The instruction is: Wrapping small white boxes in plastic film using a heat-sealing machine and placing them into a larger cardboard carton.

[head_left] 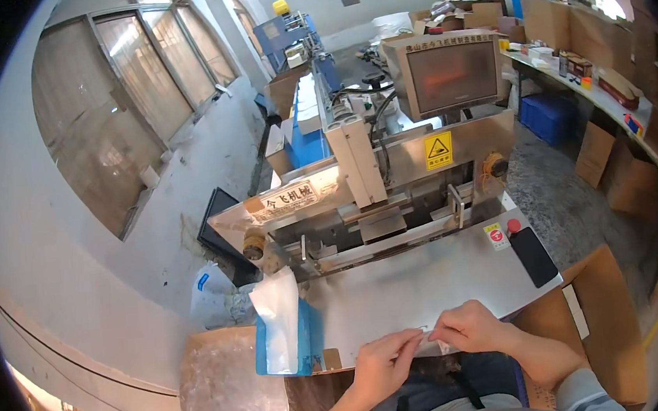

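Observation:
My left hand (383, 363) and my right hand (471, 326) meet at the near edge of a steel machine table (399, 285). Both pinch a small thin pale piece (427, 330) between the fingertips; it is too small to tell what it is. The fingers of each hand are closed on it. A blue tissue pack (284, 336) with white tissue sticking up stands just left of my left hand.
Behind the table stands a steel machine (375, 194) with a yellow warning label and a control screen (451, 76). A dark phone (534, 256) lies at the table's right end. Open cardboard boxes (605, 314) sit at right, a workbench (593, 88) beyond, windows at left.

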Tool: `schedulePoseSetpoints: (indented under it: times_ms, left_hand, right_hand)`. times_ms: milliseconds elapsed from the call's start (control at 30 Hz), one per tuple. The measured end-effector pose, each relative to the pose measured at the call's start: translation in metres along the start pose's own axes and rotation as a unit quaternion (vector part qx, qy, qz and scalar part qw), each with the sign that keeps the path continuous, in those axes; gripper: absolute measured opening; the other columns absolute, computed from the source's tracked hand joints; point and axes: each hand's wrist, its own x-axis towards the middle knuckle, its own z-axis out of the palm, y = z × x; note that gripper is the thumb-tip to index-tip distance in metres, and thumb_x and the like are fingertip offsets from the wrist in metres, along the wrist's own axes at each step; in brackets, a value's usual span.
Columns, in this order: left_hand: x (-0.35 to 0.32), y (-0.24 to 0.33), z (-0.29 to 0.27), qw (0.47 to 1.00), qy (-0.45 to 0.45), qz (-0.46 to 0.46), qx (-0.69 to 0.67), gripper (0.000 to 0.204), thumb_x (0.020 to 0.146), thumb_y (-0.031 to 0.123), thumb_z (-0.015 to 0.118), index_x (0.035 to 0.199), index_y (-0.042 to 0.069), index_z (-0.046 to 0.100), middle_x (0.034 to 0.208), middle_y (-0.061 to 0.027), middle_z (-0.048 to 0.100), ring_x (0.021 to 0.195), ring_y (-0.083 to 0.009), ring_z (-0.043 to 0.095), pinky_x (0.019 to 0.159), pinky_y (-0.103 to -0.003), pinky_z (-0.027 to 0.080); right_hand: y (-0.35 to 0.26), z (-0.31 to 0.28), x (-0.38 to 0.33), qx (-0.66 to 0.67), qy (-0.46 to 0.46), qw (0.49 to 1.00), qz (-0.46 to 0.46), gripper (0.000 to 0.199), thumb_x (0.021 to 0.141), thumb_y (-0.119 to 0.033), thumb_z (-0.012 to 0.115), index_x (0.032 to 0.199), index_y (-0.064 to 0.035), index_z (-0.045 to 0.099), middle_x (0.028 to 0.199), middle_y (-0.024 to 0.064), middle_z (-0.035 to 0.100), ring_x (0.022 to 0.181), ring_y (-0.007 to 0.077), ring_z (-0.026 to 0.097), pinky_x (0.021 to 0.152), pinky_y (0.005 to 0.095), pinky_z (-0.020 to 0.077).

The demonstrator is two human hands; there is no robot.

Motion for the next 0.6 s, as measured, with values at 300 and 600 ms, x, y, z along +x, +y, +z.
schedulePoseSetpoints:
  times_ms: [300, 600]
  left_hand:
    - [-0.018, -0.044, 0.034, 0.896, 0.006, -0.320, -0.308, 0.026, 0.096, 0.018, 0.070, 0.076, 0.004, 0.061, 0.067, 0.0036, 0.061, 0.056, -0.0020, 0.048, 0.049, -0.020, 0.036]
    - [-0.003, -0.024, 0.029, 0.997, -0.034, -0.069, -0.011, 0.033, 0.090, 0.006, 0.067, 0.122, 0.006, 0.064, 0.108, -0.0118, 0.070, 0.062, -0.0170, 0.058, 0.058, -0.028, 0.048]
  right_hand:
    - [-0.006, -0.007, -0.008, -0.020, 0.239, 0.952, -0.191, 0.019, 0.075, -0.011, 0.080, 0.092, -0.0076, 0.071, 0.108, 0.0051, 0.070, 0.097, 0.0273, 0.069, 0.077, 0.0362, 0.0575]
    - [0.020, 0.003, -0.022, -0.082, 0.089, 0.978, -0.167, 0.015, 0.077, -0.016, 0.078, 0.085, -0.0087, 0.067, 0.093, 0.0065, 0.066, 0.093, 0.0261, 0.066, 0.094, 0.0435, 0.0525]
